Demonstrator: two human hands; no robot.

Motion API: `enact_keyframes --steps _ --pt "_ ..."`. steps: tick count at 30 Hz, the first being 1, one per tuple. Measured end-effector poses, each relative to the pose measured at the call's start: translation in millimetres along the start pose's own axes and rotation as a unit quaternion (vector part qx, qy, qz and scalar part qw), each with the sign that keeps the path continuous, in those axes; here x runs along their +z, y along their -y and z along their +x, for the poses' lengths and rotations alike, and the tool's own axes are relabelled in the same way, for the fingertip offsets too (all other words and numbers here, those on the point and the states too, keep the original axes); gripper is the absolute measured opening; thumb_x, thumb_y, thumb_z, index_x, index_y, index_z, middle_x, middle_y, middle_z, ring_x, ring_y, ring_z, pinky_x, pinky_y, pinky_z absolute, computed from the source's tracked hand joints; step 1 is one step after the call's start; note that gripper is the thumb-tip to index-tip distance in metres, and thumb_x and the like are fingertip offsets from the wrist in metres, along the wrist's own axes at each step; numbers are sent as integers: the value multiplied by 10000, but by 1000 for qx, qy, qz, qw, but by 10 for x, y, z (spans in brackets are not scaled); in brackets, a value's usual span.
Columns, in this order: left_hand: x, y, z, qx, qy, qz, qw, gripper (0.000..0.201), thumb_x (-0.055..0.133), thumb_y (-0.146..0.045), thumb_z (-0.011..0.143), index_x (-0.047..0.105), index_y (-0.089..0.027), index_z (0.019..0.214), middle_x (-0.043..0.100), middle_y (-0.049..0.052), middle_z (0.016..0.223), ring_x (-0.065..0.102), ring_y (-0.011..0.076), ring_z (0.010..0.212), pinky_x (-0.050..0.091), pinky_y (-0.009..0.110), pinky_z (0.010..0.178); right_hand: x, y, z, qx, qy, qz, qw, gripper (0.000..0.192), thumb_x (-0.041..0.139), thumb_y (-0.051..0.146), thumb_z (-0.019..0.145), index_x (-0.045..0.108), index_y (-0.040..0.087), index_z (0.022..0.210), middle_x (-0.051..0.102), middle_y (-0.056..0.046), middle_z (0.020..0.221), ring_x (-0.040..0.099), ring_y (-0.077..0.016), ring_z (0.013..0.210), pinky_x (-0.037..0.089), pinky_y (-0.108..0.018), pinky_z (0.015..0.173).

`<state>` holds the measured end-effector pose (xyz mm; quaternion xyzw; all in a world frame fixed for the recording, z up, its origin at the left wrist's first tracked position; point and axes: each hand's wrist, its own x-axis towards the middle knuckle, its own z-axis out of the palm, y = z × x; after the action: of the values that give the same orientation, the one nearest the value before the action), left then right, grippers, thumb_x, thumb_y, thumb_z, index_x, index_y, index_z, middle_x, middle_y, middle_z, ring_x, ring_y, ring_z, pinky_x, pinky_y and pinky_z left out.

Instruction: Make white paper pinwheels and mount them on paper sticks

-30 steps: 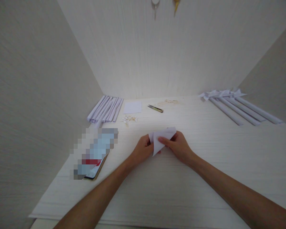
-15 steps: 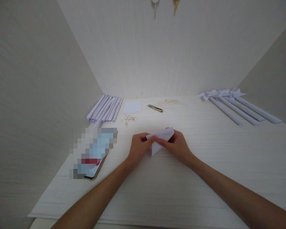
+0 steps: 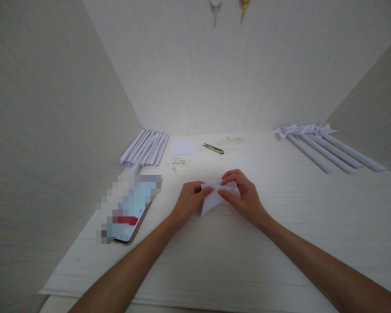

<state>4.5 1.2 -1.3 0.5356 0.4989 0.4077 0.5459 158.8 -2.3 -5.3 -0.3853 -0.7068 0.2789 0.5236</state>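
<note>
A small folded piece of white paper (image 3: 210,202) is held just above the table, roughly triangular, with its point toward me. My left hand (image 3: 189,201) pinches its left side, thumb on top and fingers behind. On the right side, my right hand (image 3: 243,193) has its thumb on the paper and its curled fingers at the far edge. Thread snips (image 3: 213,148) lie beyond my hands, beside a flat square of white paper (image 3: 182,146). Small cotton-tipped pieces (image 3: 178,162) are scattered in front of that square.
Rolled white paper tubes (image 3: 145,148) are stacked at the back left. Several longer tubes with folded paper tops (image 3: 326,152) lie at the back right. A phone (image 3: 135,213), partly pixelated, rests left of my hands. Walls enclose the table's back and sides.
My right hand's fingers have come from behind the paper to over its far edge. The paper's raised right part has folded down. My left hand keeps its pinch.
</note>
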Motion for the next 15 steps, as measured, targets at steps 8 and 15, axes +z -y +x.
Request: enact_keyframes --steps 8,15 --pt "-9 47 14 1 17 -35 999 229 568 -347 632 583 -119 644 540 -17 550 440 81 489 311 201 465 5 -24 15 56 27 4 998 82 572 225 680 523 173 639 500 -24 776 485 -136 707 389 -253 597" --pt "4 42 5 -16 4 -46 999 258 565 -377 634 569 -119 626 507 -26 519 408 72 457 285 199 442 0 8 31 96 33 9 995 119 558 242 691 577 158 609 502 -13 660 472 -118 596 371 -239 521"
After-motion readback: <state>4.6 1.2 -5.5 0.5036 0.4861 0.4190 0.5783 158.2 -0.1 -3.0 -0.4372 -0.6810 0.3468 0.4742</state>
